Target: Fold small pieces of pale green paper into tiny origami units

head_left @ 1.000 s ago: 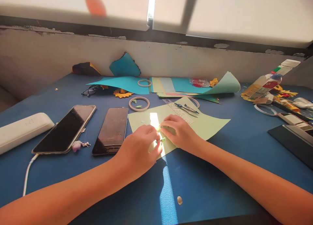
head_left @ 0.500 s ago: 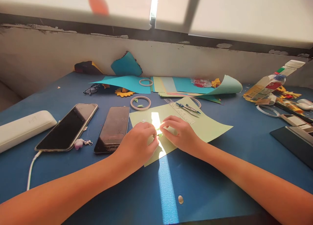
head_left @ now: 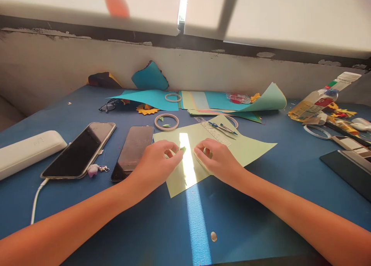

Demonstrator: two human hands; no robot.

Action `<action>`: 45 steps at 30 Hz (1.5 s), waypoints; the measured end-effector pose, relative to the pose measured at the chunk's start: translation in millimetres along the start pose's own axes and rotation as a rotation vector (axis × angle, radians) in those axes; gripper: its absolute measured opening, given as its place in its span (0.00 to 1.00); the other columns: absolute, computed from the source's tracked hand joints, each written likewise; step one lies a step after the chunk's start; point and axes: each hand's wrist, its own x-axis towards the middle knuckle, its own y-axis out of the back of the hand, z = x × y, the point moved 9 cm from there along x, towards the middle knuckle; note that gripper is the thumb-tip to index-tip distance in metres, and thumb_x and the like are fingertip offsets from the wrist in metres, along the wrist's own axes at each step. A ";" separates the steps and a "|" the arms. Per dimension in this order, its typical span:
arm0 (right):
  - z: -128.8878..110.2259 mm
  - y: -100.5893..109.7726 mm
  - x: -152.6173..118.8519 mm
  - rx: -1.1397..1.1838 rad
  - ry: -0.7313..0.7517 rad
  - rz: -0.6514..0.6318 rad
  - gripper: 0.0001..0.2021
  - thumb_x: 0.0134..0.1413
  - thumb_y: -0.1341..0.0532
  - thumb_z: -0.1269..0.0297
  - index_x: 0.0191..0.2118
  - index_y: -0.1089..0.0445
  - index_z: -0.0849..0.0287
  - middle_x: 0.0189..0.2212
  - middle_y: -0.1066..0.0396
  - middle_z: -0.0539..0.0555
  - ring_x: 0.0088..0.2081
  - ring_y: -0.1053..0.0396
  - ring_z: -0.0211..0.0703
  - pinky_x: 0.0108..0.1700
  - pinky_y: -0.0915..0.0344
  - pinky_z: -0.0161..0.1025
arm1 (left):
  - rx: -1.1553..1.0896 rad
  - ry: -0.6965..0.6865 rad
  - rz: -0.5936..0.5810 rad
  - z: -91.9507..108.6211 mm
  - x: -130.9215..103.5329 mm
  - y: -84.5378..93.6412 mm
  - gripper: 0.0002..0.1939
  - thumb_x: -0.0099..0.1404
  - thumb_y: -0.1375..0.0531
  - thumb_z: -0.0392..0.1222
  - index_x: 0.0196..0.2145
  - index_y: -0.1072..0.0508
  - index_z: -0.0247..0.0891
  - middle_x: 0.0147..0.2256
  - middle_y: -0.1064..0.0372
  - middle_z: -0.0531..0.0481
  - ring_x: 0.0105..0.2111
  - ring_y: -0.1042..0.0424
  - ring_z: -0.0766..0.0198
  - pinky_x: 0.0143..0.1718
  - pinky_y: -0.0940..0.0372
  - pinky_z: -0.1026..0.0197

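1. Small green paper piece (head_left: 183,150): over the pale green sheet (head_left: 249,146), pinched by the left hand (head_left: 159,158), apart from the right hand (head_left: 218,158).
2. Right hand's fingertips curl together; I can't tell whether they grip anything.
3. Just beyond the sheet, a tape roll (head_left: 167,129).

Both bare forearms (head_left: 95,208) angled inward, the left hand (head_left: 160,157) pinched thumb to fingertips, the right hand (head_left: 217,157) similarly curled, their fingertips facing but apart.
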 end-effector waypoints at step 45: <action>-9.3 0.4 -1.6 0.413 -0.003 -0.058 0.05 0.52 0.45 0.65 0.33 0.34 0.58 0.27 0.30 0.51 0.27 0.32 0.36 0.30 0.33 0.35 | -0.212 -0.038 -0.210 16.6 -10.7 -20.3 0.10 0.56 0.46 0.45 0.29 0.29 0.37 0.29 0.34 0.53 0.26 0.36 0.66 0.29 0.38 0.63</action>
